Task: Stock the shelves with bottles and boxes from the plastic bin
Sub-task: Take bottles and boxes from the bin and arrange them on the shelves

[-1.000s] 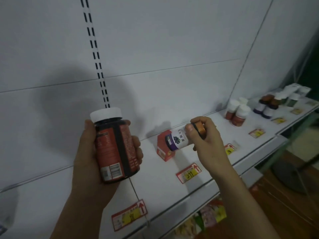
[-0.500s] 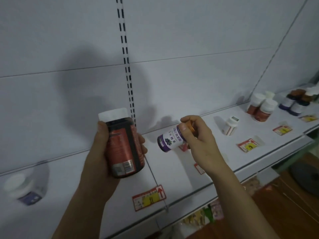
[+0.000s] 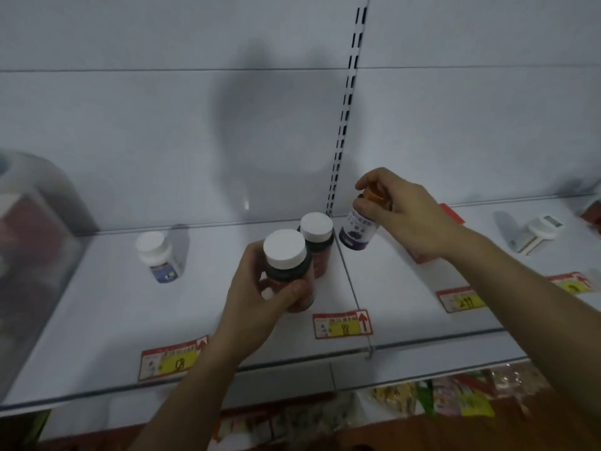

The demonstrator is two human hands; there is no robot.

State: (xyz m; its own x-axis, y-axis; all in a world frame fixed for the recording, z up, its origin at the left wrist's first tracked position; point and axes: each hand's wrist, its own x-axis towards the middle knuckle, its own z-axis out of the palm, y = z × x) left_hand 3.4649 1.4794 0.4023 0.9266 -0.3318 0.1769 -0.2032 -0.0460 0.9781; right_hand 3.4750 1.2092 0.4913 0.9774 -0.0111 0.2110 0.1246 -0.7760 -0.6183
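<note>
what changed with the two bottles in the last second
The left hand has brought the dark red bottle down from mid-air to the shelf, in front of a matching bottle. The right hand still holds the purple-label bottle by its cap, above the shelf.

The white shelf (image 3: 97,320) looks like smooth, matt painted metal. At its 12 o'clock, two dark glossy plastic bottles (image 3: 292,275) carry matt white plastic caps. Red-and-yellow paper price tags (image 3: 343,324) lie flat at 6 o'clock.
</note>
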